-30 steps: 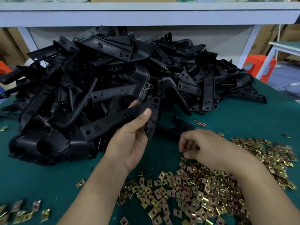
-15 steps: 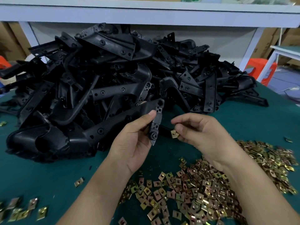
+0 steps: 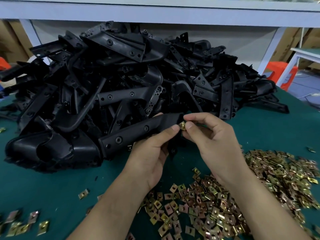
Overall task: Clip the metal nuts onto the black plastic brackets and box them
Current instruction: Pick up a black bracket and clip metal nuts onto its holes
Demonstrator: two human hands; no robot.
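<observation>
One green bench (image 3: 52,184) is loaded with everything. A heap of black plastic brackets (image 3: 121,75), too tangled for a count though dozens seem likely, is piled at the back within reach; metal nuts (image 3: 225,196) in their hundreds are spread loose at the near right, so that single ones can be picked up. One bracket (image 3: 138,134) is gripped by the left hand (image 3: 152,156) and turned with its end toward the right hand (image 3: 213,141), by which one nut (image 3: 182,125) is pinched between thumb and forefinger at that end, ready for clipping on. No box is seen.
</observation>
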